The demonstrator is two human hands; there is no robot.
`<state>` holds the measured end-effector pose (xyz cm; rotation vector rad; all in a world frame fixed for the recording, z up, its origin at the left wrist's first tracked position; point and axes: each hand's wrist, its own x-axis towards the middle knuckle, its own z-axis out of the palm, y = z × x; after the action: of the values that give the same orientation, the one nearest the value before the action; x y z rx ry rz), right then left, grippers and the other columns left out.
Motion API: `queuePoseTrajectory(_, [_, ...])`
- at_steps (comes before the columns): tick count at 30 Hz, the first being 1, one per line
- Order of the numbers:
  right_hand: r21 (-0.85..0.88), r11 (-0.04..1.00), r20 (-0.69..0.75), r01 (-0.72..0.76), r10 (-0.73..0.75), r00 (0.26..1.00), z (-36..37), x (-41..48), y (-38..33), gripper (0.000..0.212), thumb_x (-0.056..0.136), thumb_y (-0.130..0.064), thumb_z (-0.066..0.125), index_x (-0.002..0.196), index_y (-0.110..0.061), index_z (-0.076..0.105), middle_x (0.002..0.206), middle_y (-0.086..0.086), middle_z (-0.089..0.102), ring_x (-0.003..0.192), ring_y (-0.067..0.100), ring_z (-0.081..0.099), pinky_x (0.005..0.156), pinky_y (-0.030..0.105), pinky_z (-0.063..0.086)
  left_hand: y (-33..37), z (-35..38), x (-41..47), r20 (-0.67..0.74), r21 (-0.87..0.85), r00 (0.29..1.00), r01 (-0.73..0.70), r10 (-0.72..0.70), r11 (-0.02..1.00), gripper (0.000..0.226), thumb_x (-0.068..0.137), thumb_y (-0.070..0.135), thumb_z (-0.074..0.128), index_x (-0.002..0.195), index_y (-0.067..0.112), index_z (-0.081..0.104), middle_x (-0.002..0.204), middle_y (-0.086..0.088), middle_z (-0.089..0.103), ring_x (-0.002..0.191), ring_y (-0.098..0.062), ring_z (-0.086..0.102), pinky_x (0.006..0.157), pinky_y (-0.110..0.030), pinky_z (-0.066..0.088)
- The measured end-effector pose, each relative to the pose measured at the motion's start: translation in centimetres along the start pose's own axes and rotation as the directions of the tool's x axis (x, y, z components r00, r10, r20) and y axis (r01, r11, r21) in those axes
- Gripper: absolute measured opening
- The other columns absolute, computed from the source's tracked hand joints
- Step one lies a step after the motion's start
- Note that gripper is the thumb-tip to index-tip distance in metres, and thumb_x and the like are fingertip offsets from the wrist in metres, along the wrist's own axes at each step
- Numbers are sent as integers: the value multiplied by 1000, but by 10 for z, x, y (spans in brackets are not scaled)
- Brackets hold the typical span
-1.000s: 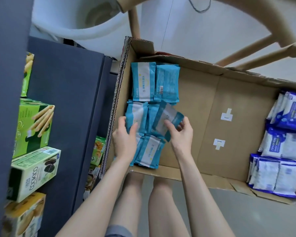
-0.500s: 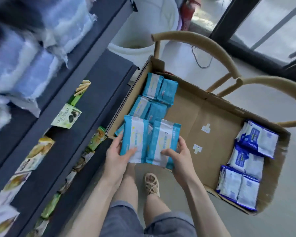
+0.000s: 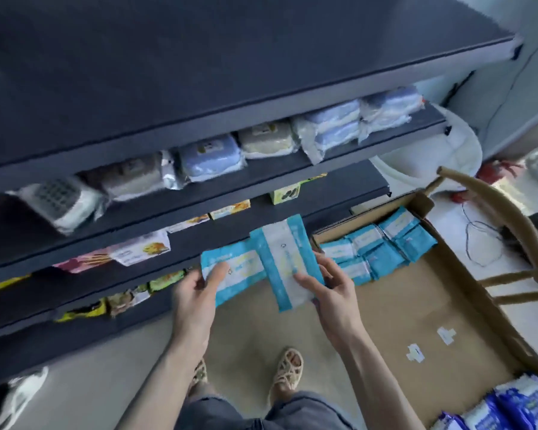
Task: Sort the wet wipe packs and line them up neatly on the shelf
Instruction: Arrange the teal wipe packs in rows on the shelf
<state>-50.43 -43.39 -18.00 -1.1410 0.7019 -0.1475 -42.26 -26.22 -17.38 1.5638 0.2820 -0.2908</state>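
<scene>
My left hand (image 3: 199, 287) grips a teal-and-white wet wipe pack (image 3: 230, 271) lying crosswise, in front of the lower shelves. My right hand (image 3: 333, 290) grips a second teal pack (image 3: 284, 259), held upright and overlapping the first. Both are up out of the cardboard box (image 3: 416, 305), where several more teal packs (image 3: 382, 246) lie at the far left end. Dark blue-and-white packs (image 3: 503, 408) fill the box's near right corner. The dark shelf (image 3: 323, 156) above holds pale blue and beige packs (image 3: 333, 128) in a row.
Lower shelves carry snack boxes (image 3: 137, 249) and bags. A wooden chair (image 3: 510, 231) arches over the box's right side. A white tub (image 3: 432, 156) stands behind the shelf end. My sandalled feet (image 3: 288, 367) are on the floor below.
Both hands lifted the two teal packs out of the box and carried them up and left toward the shelves. My view swung up from the box to the shelf unit.
</scene>
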Motion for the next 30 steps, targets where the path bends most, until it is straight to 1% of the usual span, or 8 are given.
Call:
queuePoseTrajectory(5, [-70,993,144,96,-85,986,121,-13,0,25,69,-13,77,87,-13,60,82,1,68,71,15,61,60,29,49,40,-113,10,-136,-51,987,-88,80,995,6,86,15,67,83,14,72,80,6,74,78,-11,64,76,-33,51])
queuePoseTrajectory(10, [-72,987,246,147,-125,961,237,-32,5,16,78,-13,75,86,-20,64,86,6,71,77,24,63,68,49,51,84,-222,32,-176,-42,970,-175,165,984,16,77,31,75,76,15,71,80,-9,66,76,-19,56,72,-41,47])
queuePoseTrajectory(13, [-43,981,298,190,-169,939,297,-37,1,18,83,-10,70,90,-25,67,94,6,72,83,25,66,65,43,52,114,-270,51,-189,-34,951,-255,244,966,10,86,16,69,77,19,74,80,-8,70,76,-16,60,70,-36,48])
queuePoseTrajectory(16, [15,983,365,184,-177,914,341,-33,-12,34,81,1,67,107,-22,62,101,6,72,92,25,69,68,37,57,144,-303,69,-216,-38,928,-319,303,947,12,89,13,64,82,17,72,76,4,72,73,-7,61,64,-23,48])
queuePoseTrajectory(19, [-8,969,378,248,-226,898,381,-20,-28,46,75,-1,73,114,-21,57,104,8,71,96,26,68,73,39,56,171,-328,98,-229,0,911,-352,343,936,14,91,16,61,83,7,68,78,-3,70,73,-9,58,63,-28,42])
queuePoseTrajectory(22, [-10,949,359,315,-290,887,422,1,-50,38,79,5,69,108,-17,56,101,8,72,90,21,70,65,29,55,196,-346,138,-226,26,898,-381,377,924,20,93,17,59,84,0,63,80,-10,69,74,-12,59,61,-31,40])
queuePoseTrajectory(25, [-6,916,375,402,-371,850,459,28,-73,33,79,7,68,105,-9,57,95,7,73,89,20,71,67,26,56,222,-356,182,-207,53,888,-409,411,911,29,93,19,59,88,-10,56,88,-25,65,76,-18,55,65,-35,38])
queuePoseTrajectory(30, [-22,864,443,504,-443,779,508,80,-104,32,79,11,67,98,-12,58,92,1,71,84,12,69,69,25,55,259,-361,257,-226,27,895,-389,384,921,19,92,15,60,85,-3,60,85,-12,67,78,-18,58,68,-34,43])
